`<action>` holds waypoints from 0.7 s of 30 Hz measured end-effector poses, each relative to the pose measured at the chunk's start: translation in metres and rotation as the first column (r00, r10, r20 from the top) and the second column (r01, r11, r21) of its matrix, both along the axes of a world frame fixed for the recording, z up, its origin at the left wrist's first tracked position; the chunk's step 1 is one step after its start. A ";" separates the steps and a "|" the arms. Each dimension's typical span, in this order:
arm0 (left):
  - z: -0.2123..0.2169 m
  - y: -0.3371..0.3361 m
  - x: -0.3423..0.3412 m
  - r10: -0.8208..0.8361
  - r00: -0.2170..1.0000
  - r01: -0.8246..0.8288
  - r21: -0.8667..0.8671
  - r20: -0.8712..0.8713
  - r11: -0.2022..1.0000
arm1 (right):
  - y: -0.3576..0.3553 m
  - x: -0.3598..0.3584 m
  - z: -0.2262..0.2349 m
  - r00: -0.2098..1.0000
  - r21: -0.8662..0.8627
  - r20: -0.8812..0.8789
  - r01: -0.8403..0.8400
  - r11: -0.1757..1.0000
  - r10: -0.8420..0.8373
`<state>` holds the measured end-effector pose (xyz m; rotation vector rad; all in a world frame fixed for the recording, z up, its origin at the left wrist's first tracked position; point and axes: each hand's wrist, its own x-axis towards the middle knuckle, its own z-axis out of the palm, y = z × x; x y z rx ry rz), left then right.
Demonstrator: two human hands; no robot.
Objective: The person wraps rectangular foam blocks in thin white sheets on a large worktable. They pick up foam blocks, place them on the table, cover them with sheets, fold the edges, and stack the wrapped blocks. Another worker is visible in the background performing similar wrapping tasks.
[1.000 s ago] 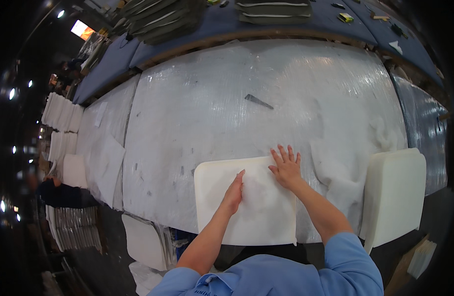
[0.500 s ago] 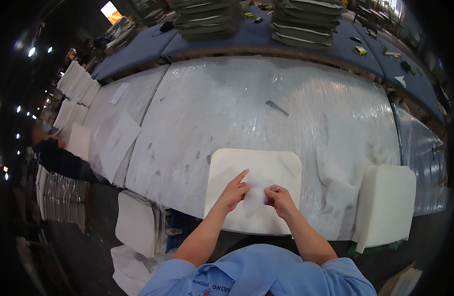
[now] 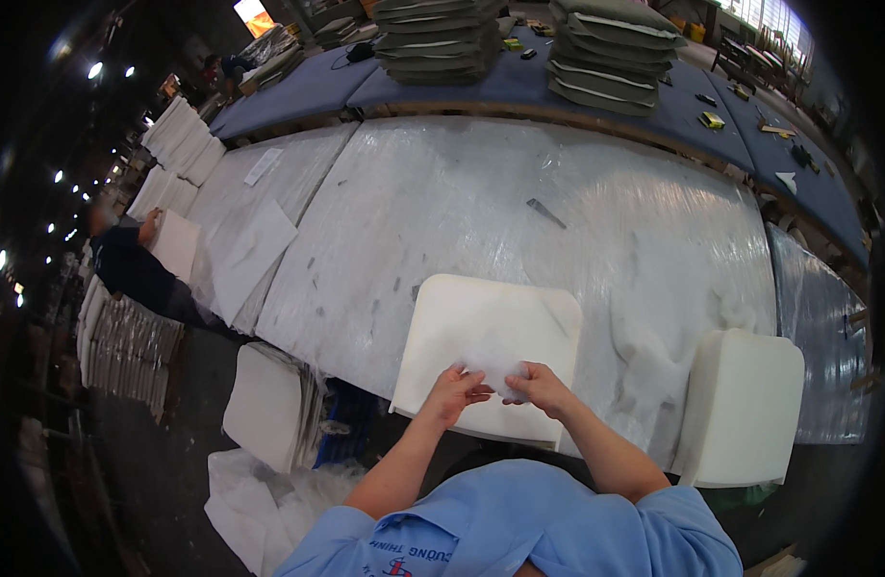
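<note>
A white seat cushion pad (image 3: 491, 313) with rounded corners lies in front of me at the near edge of the plastic-covered table. Over its near half, my left hand (image 3: 454, 394) and my right hand (image 3: 541, 388) are close together. Between them is a thin, fluffy tuft of white wadding (image 3: 496, 365), pinched at one side by each hand's fingers. Its outline blends into the white pad beneath, so its exact size is hard to make out.
More white pads (image 3: 745, 409) are stacked at the table's right edge, others (image 3: 262, 409) below its left side. Loose wadding (image 3: 649, 351) lies right of centre. Grey cushions (image 3: 616, 53) are piled on the blue table (image 3: 519, 91) behind. A person (image 3: 139, 260) handles white sheets at far left.
My hands have come closer together and nearer to me. The left fingers, stretched forward earlier, are now closed on the wadding. The view has shifted slightly; the person at left has moved an arm.
</note>
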<state>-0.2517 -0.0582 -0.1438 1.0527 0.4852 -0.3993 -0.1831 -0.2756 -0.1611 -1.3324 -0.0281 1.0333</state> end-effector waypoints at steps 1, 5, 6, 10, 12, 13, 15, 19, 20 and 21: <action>0.003 0.003 -0.004 -0.033 0.999 0.033 -0.013 -0.009 0.999 | -0.005 -0.001 0.001 1.000 0.029 0.009 0.003 1.000 -0.003; 0.001 -0.010 -0.010 -0.195 0.979 0.174 -0.247 -0.065 0.953 | -0.017 -0.010 0.005 0.999 0.090 0.046 -0.016 0.996 0.011; -0.002 -0.018 -0.013 -0.173 0.985 0.158 -0.283 -0.028 0.946 | -0.017 -0.014 0.006 0.998 0.092 0.055 -0.027 0.995 0.022; -0.022 -0.060 -0.008 -0.048 0.998 0.057 -0.306 0.038 0.950 | -0.016 -0.031 0.013 0.995 -0.035 0.015 -0.098 0.995 0.098; -0.026 -0.084 -0.003 0.005 1.000 -0.006 -0.259 -0.004 0.966 | -0.027 -0.034 0.006 0.993 -0.073 -0.014 -0.122 0.990 0.121; -0.029 -0.090 -0.004 0.051 0.998 -0.056 -0.221 -0.030 0.974 | -0.025 -0.037 0.003 0.993 -0.131 -0.001 -0.113 0.985 0.114; -0.037 -0.101 -0.005 0.143 0.987 -0.152 -0.143 -0.076 0.978 | -0.023 -0.044 -0.002 0.985 -0.267 0.049 -0.149 0.952 0.167; -0.054 -0.101 0.008 0.371 0.867 -0.402 -0.028 -0.334 0.915 | -0.021 -0.061 -0.017 0.816 -0.428 0.447 -0.164 0.889 0.366; -0.058 -0.084 0.011 0.436 0.827 -0.464 0.007 -0.356 0.886 | -0.016 -0.067 -0.015 0.719 -0.427 0.563 -0.168 0.889 0.407; -0.060 -0.073 0.012 0.489 0.779 -0.517 0.039 -0.392 0.855 | -0.015 -0.076 -0.010 0.662 -0.464 0.522 -0.309 0.830 0.538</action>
